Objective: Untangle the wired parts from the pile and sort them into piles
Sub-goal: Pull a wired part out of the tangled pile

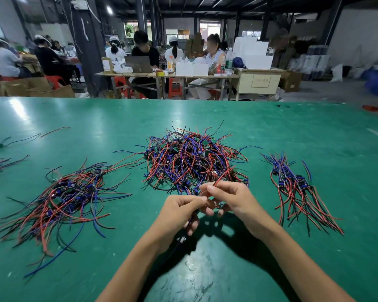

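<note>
Green table (271,131) w/ three heaps of wired parts. Landmark = the big tangled pile (192,158), red/blue/black leads w/ small green boards and dark blocks mixed in.

L hand (179,211): just below the tangled pile's near edge, fingers curled round a few wires that hang down out of the fist; blue lead visible under the fingers.

R hand (231,198): right beside L hand, fingertips touching it, thumb + forefinger pinching a red wire (224,177) that runs up-right onto the tangled pile's near rim.

Left sorted heap (66,197): well left of the tangled pile and nearer the camera, loose spread, long leads fanning toward the table edge.

Right sorted bundle (297,188): right of the tangled pile, apart from it, smaller, wires lying roughly parallel, blue parts at its upper end.

A few stray leads (20,139) far left of the tangled pile. Beyond it, past the table's far edge, seated workers (144,55) at benches w/ white boxes.
</note>
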`<state>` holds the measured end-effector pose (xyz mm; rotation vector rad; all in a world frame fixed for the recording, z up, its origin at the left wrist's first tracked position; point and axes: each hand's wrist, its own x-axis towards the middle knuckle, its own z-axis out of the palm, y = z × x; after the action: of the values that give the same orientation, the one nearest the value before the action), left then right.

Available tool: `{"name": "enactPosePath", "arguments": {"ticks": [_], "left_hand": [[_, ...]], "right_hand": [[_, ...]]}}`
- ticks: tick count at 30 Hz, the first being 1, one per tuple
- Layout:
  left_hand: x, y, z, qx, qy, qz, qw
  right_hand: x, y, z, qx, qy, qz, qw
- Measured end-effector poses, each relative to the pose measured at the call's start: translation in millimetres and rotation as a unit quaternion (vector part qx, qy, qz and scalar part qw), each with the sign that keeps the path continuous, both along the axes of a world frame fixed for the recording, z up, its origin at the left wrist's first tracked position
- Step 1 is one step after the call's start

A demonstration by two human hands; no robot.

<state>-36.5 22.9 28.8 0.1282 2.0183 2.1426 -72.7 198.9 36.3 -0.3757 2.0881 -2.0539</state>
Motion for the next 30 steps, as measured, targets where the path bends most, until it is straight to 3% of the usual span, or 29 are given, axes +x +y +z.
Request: {"name": "enactPosePath", "arguments": {"ticks": [5,15,19,26,30], "left_hand": [[-7.4,-1.8,0.2,0.051,-0.033,0.023,0.998],[-6.5,-2.2,-7.9,-0.069,0.064,0.083,0.992],[-7.3,-3.2,-9.0,-0.076,0.091,0.112,0.987],[-5.9,-5.2,-6.7,-0.184,0.292,0.202,0.917],[-7.9,-5.4,-8.5,-0.179,0.301,0.214,0.912]], "right_hand": [[1.9,3.6,3.7,-0.010,0.028,-0.042,0.999],[-5.1,12.2,8.6,-0.069,-0.001,-0.115,0.991],[-5.6,13.2,7.9,-0.080,-0.012,-0.118,0.990],[-6.9,12.7,8.2,-0.177,-0.057,-0.074,0.980],[-6.2,12.3,9.7,-0.188,-0.061,-0.068,0.978]]}}
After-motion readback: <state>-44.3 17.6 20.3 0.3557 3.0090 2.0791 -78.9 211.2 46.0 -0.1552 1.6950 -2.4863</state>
